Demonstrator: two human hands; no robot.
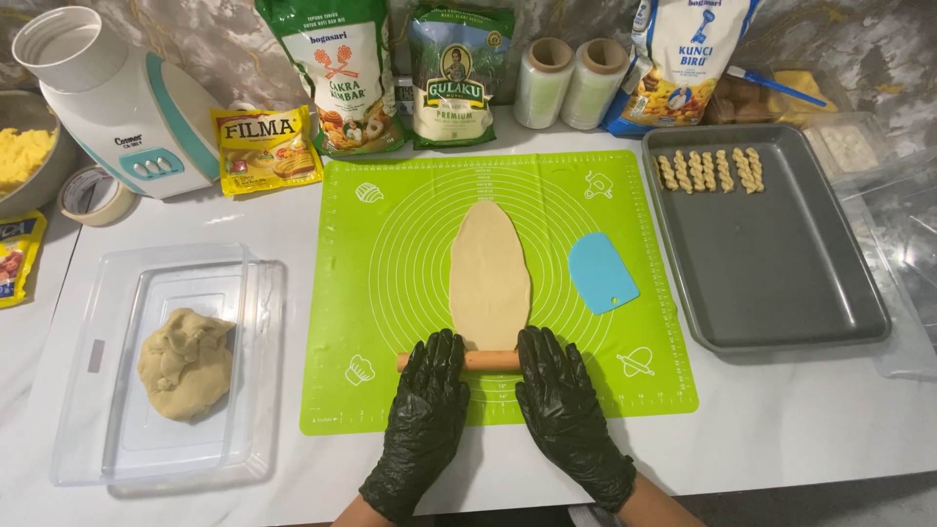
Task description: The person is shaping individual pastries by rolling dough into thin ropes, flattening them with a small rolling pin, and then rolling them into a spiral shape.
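Single head-worn view, looking steeply down and slightly forward over the white counter (781,429). Near range: forearms enter from the bottom edge, hands (493,410) sit low centre. Green baking mat (390,293) fills the middle, roughly square to the frame. Far edge of view reaches the marbled wall (195,39) behind the counter. Left edge cuts a bowl (29,185); right edge cuts a clear tray (908,254). Wide lens, slight bowing at the borders. No second view.

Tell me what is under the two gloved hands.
A wooden rolling pin lies under the left hand and right hand, at the near end of the dough sheet. Its covered parts are hidden.
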